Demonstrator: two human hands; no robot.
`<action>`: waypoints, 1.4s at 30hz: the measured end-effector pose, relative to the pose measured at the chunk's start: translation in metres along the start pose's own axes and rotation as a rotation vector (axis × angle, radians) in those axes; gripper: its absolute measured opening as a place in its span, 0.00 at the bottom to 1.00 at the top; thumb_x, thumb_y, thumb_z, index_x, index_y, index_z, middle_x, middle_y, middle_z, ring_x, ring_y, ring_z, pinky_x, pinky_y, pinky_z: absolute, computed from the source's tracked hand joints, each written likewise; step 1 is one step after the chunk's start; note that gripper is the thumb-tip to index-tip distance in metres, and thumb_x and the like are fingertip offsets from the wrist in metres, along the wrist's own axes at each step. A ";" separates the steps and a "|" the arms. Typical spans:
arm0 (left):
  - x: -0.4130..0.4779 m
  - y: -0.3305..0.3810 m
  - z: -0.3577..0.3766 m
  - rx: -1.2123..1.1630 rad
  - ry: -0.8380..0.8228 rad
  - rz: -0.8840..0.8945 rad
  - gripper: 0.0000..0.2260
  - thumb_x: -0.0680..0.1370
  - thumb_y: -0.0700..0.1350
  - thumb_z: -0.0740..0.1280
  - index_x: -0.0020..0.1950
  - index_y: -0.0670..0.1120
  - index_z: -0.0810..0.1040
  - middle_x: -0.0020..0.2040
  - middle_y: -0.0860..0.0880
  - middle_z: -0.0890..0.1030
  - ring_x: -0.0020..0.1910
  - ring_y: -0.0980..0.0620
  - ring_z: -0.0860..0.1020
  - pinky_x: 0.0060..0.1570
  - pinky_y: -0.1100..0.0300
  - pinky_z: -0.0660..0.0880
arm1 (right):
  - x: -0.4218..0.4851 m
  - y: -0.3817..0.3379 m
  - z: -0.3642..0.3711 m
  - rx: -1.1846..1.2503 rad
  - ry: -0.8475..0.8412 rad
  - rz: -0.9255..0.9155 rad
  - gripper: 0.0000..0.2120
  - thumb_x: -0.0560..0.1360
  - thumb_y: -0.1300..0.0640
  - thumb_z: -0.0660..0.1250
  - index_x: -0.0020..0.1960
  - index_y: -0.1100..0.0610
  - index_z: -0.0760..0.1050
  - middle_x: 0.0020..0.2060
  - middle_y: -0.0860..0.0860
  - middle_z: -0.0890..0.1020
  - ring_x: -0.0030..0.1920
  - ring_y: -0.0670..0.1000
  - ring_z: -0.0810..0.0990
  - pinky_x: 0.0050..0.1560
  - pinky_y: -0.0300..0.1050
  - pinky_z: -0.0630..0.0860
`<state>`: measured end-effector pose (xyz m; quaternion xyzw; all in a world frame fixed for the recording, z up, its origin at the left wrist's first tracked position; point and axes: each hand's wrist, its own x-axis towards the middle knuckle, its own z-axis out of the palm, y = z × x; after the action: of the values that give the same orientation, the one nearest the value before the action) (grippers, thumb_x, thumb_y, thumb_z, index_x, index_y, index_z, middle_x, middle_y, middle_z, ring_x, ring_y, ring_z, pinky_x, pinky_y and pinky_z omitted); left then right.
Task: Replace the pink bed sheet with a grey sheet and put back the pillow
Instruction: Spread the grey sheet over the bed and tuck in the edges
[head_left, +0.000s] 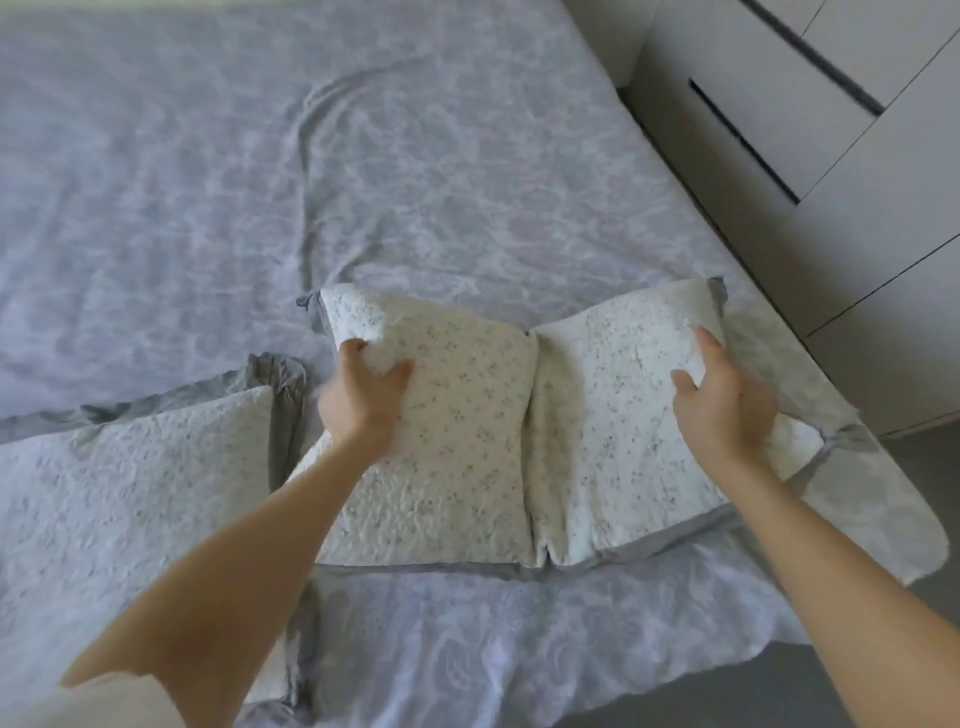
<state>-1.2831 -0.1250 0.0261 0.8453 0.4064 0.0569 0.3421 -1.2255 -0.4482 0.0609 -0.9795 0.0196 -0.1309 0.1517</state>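
Note:
A grey patterned sheet (322, 171) covers the bed. On its near right part lies a white speckled pillow (467, 415) with a grey border, creased down the middle so its two halves bulge. My left hand (358, 400) grips a bunch of the pillow's left half near the top edge. My right hand (722, 400) holds the right half, thumb on top and fingers round its far right side. A second pillow (119, 493) of the same fabric lies flat at the near left, untouched.
White wardrobe or drawer fronts (831, 156) stand close along the bed's right side. A strip of grey floor (919, 467) shows between them and the bed's near right corner. The sheet has a long wrinkle (306, 156) running up its middle.

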 end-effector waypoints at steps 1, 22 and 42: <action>0.002 0.002 -0.020 0.000 0.012 0.033 0.24 0.72 0.60 0.69 0.63 0.52 0.68 0.48 0.49 0.80 0.41 0.46 0.76 0.38 0.57 0.67 | -0.007 -0.020 -0.014 -0.003 0.018 -0.012 0.24 0.77 0.61 0.66 0.72 0.59 0.66 0.44 0.60 0.83 0.43 0.61 0.80 0.41 0.48 0.71; 0.050 -0.304 -0.505 0.323 0.352 -0.102 0.37 0.72 0.56 0.71 0.75 0.53 0.56 0.69 0.37 0.67 0.68 0.37 0.65 0.68 0.44 0.61 | -0.266 -0.437 0.027 0.387 -0.196 -0.275 0.18 0.80 0.58 0.58 0.70 0.58 0.67 0.53 0.60 0.81 0.50 0.61 0.79 0.47 0.51 0.73; -0.052 -0.103 -0.124 0.636 -0.550 0.582 0.29 0.76 0.60 0.63 0.74 0.52 0.61 0.69 0.41 0.67 0.68 0.40 0.64 0.65 0.49 0.65 | -0.302 -0.088 -0.014 -0.041 -0.658 0.575 0.18 0.81 0.55 0.55 0.70 0.58 0.63 0.63 0.55 0.74 0.60 0.55 0.76 0.55 0.49 0.73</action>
<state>-1.4310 -0.0513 0.0654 0.9695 0.0461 -0.2012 0.1323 -1.5207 -0.3451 0.0250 -0.9267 0.2447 0.2359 0.1605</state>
